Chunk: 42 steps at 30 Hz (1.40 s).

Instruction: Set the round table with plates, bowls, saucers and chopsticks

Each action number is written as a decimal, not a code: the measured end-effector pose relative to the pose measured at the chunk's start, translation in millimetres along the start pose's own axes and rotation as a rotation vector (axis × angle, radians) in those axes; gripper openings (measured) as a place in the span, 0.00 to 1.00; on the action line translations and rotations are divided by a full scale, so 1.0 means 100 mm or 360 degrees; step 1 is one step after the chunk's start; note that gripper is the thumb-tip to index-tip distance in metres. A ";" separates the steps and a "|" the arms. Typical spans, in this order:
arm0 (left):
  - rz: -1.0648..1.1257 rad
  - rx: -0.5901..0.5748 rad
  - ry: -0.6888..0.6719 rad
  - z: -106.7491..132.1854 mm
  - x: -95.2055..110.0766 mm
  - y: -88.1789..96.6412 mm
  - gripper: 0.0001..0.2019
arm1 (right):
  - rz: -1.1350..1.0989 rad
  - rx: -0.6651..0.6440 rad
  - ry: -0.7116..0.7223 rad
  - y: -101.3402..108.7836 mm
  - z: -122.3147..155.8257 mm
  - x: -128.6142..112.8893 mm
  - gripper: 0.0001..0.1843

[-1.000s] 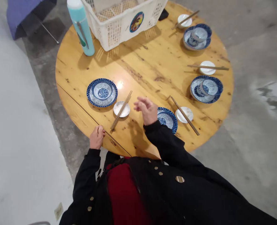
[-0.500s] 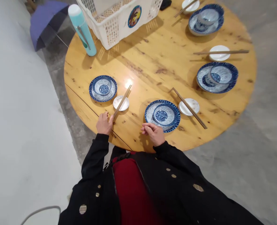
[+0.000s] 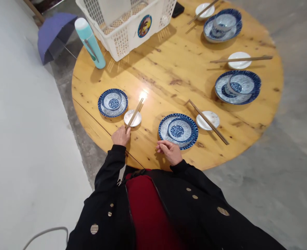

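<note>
Concrete floor [image 3: 286, 191] surrounds a round wooden table [image 3: 169, 76], its top scattered with tableware. Near the edge, the left hand [image 3: 120, 136] is curled, its fingertips [image 3: 125, 131] on the lower ends of the chopsticks [image 3: 134, 114]. Whether they grip or only touch, I cannot tell. Those chopsticks slant across a white saucer [image 3: 132, 118], just beside a blue-and-white plate [image 3: 109, 110] holding a small bowl [image 3: 112, 100].

The right hand [image 3: 170, 152] is relaxed and holds nothing, its fingers [image 3: 162, 146] loosely bent just below a second plate [image 3: 163, 131] with a bowl [image 3: 177, 130] on it. Further off stand a white basket [image 3: 124, 29] and a teal flask [image 3: 90, 43] on the table, with a purple umbrella [image 3: 54, 38] on the floor beyond — more plates, saucers and chopsticks sit along the right side.
</note>
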State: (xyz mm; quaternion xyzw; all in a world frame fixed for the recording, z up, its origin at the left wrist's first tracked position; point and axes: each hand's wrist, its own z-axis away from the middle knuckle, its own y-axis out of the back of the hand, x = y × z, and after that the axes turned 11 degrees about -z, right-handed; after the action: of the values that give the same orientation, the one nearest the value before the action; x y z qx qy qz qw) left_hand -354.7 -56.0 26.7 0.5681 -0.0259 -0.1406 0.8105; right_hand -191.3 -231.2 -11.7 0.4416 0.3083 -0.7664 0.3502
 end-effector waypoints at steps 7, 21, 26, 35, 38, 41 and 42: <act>-0.0029 0.0053 -0.0049 -0.01 0.02 -0.03 0.18 | 0.0034 0.0004 -0.0029 0.02 -0.05 0.00 0.20; -0.0037 0.0060 -0.0050 -0.09 0.02 -0.09 0.19 | 0.0040 -0.0005 -0.0032 0.00 -0.04 0.03 0.20; -0.0015 0.0074 -0.0071 -0.10 0.01 -0.09 0.18 | 0.0044 -0.0007 -0.0032 0.00 -0.04 0.04 0.20; 0.0039 0.0068 -0.0019 -0.09 0.02 -0.07 0.19 | 0.0062 -0.0023 -0.0028 -0.01 -0.05 0.05 0.20; 0.0096 0.0160 0.0010 -0.07 -0.01 -0.07 0.20 | 0.0074 -0.0036 -0.0037 -0.01 -0.03 0.00 0.21; 0.0226 0.0233 0.0039 0.03 -0.11 -0.07 0.21 | 0.0070 -0.0059 -0.0033 0.01 0.03 -0.06 0.20; 0.0287 0.0230 0.0044 0.08 -0.16 -0.08 0.20 | 0.0068 -0.0075 -0.0035 0.02 0.05 -0.07 0.20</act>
State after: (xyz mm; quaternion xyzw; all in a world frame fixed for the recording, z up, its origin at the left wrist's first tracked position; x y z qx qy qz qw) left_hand -373.5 -61.7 23.9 0.6223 -0.0757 -0.0570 0.7770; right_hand -189.9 -234.7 -3.6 0.4312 0.3130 -0.7560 0.3802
